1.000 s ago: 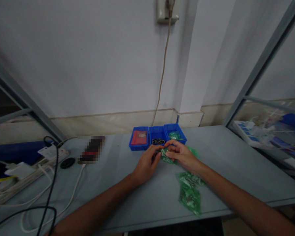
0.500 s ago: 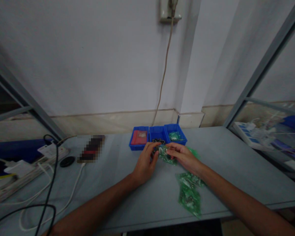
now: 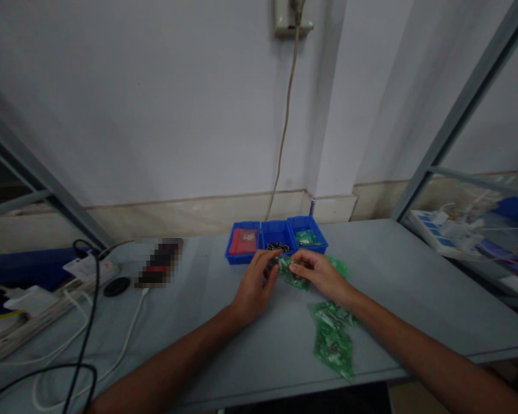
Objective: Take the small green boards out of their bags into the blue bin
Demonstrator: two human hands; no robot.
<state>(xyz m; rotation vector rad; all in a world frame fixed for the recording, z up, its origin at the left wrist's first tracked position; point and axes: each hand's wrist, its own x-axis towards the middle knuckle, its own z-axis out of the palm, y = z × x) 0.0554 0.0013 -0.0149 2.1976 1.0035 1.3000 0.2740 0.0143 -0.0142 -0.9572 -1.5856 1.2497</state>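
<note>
Between my two hands, just in front of the blue bins, is a small green plastic bag [image 3: 294, 279] with small parts in it. My left hand [image 3: 254, 283] curls its fingers round the bag's left end. My right hand [image 3: 318, 272] pinches its upper right part. Behind them stand three joined blue bins: the left bin [image 3: 229, 257] holds red packets [image 3: 243, 241], the middle bin [image 3: 276, 227] holds small black and silver parts [image 3: 278, 246], and the right bin [image 3: 322, 249] holds green packets [image 3: 306, 237]. More green bags [image 3: 333, 339] lie near my right forearm.
A phone [image 3: 162, 261], pixelated, lies at the left with a white cable, beside a black round disc [image 3: 117, 286]. Power strips [image 3: 8, 333] and loose cables fill the left edge. Another power strip [image 3: 435, 233] is at the right, behind a metal frame [image 3: 440, 132].
My right hand's fingers have shifted slightly and curl more tightly on the green bag. The camera view has moved a little; the bins and other bags stay put.
</note>
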